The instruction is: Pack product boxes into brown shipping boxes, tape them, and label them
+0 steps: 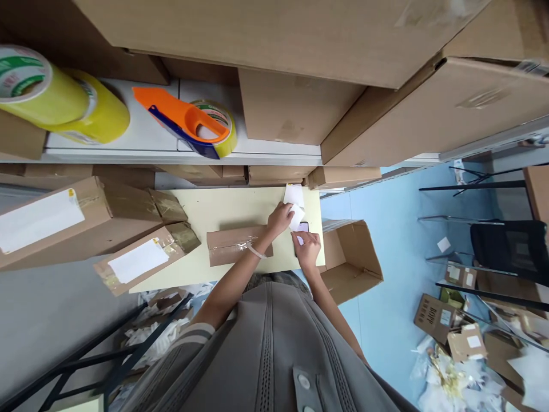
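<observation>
My left hand (281, 218) is closed on a sheet of white paper labels (295, 213), which is folded over at its near part. My right hand (307, 250) has its fingertips pinched together at the sheet's near corner, above a phone (302, 227) with a lit screen that the hand partly covers. Just left of the hands, a long brown carton (234, 245) sealed with clear tape lies on the pale yellow table (206, 205). My left forearm crosses over its right end.
Two labelled cartons, a large one (77, 223) and a smaller one (148, 257), are at the left. An open carton (352, 257) stands beyond the table's right edge. The shelf (150, 129) above bears tape rolls (98, 109), an orange and blue tape dispenser (189, 123) and large boxes.
</observation>
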The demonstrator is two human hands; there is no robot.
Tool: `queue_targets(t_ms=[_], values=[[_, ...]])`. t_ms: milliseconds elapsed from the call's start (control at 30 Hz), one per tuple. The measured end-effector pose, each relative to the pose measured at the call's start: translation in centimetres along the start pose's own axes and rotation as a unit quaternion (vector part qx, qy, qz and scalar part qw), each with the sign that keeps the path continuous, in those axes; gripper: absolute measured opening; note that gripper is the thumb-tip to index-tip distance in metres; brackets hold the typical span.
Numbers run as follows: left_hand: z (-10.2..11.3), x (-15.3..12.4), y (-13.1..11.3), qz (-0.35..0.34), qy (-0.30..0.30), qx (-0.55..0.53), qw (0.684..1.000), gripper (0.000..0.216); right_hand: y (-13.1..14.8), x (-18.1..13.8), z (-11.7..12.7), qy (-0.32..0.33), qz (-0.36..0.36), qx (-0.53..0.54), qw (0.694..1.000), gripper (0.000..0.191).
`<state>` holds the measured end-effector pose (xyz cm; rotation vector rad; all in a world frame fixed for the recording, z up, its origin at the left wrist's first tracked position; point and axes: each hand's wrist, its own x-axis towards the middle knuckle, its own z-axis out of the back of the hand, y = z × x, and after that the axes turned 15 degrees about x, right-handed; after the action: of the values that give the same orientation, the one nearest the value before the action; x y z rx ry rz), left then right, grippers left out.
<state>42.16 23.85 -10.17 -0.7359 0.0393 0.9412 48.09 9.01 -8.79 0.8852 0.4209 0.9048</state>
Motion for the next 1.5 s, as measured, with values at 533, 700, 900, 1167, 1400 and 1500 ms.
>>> queue_targets(t_ms=[533,700,900,1167,1400,1500], values=[[1.4,-2.5,0.0,0.038,-0.084,-0.438,0.894,0.032,0.1,4.5,2.6,0.079,-0.022,0.113,0.99,0.043],[1.9,-3.2,1.7,0.155,-0.149,-0.412,0.886,0.03,1.6,5.7,3.1,0.119,-0.026,0.286,0.95,0.02],[4.4,-4.7,1.8,0.087,-0.264,-0.175,0.945,0.048,3.5,6.0,4.3,0.169,-0.072,0.399,0.898,0.031],[6.4,-5.3,-1.1,-0.181,-0.058,-0.015,0.982,0.035,4.2,6.2,4.9,0.21,-0.096,0.387,0.893,0.032],[6.4,-5.6,-0.5,-0.147,-0.086,0.014,0.985,0.022,4.3,5.8,4.6,0.183,-0.086,0.361,0.911,0.033],[6.8,-6.1,-0.4,-0.131,-0.137,0.008,0.982,0.02,4.6,5.6,4.2,0.136,-0.094,0.357,0.92,0.033]])
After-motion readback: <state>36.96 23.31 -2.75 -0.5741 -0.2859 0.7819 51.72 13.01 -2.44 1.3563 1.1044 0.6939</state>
